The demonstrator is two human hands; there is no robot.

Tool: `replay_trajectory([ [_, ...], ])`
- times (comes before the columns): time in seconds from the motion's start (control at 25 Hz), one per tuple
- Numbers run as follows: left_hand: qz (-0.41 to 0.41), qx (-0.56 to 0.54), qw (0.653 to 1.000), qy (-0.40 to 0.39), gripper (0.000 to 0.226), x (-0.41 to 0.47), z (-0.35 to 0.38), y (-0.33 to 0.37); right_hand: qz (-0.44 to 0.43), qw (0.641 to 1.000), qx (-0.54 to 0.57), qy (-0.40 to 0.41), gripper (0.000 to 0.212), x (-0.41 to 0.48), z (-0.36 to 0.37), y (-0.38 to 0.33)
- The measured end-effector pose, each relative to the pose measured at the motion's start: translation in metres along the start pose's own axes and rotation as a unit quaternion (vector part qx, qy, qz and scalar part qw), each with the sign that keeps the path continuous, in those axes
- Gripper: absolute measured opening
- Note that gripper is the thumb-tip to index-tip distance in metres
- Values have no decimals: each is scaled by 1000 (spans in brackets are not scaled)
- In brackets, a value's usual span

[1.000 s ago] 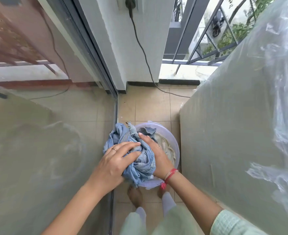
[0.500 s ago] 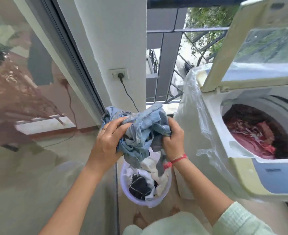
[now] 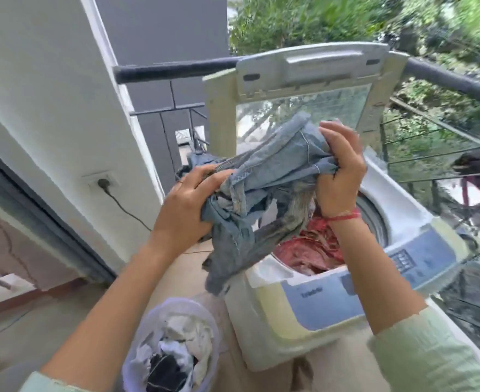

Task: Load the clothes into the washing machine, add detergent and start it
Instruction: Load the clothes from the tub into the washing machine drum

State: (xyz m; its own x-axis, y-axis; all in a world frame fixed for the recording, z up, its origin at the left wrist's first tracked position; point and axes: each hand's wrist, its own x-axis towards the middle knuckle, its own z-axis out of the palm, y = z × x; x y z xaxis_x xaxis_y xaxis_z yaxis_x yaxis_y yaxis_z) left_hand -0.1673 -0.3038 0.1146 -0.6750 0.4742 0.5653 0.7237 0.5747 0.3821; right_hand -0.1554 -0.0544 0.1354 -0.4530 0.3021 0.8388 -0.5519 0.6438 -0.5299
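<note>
A bundle of blue denim clothes [image 3: 264, 188] hangs in the air over the near left rim of the top-loading washing machine [image 3: 312, 304]. My left hand [image 3: 188, 205] grips the bundle's left end. My right hand [image 3: 339, 176] grips its right end, higher up, above the drum. The machine's lid [image 3: 304, 77] stands raised. Red clothes [image 3: 312, 250] lie in the drum. A pale laundry basket [image 3: 139, 349] with white and dark clothes stands on the floor below my left arm.
A dark balcony railing [image 3: 454, 80] runs behind and to the right of the machine. A white wall at left carries a socket with a black plug [image 3: 102, 182] and cord. A glass sliding door [image 3: 21, 222] is at far left.
Both hands lifted the denim bundle out of the basket and carried it up and right, to above the machine's opening. The view rose from the floor to the machine.
</note>
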Motion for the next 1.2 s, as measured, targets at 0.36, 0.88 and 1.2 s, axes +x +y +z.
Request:
replay_trajectory([
  [0.36, -104, 37, 982, -150, 81, 119, 143, 33, 69, 975, -72, -198, 43, 74, -88, 206],
  [0.88, -184, 82, 851, -484, 31, 158, 285, -7, 168, 630, -254, -715, 26, 23, -46, 337],
  [1.2, -194, 134, 838, -493, 52, 83, 358, 3, -45, 599, -278, -750, 47, -58, -68, 359],
])
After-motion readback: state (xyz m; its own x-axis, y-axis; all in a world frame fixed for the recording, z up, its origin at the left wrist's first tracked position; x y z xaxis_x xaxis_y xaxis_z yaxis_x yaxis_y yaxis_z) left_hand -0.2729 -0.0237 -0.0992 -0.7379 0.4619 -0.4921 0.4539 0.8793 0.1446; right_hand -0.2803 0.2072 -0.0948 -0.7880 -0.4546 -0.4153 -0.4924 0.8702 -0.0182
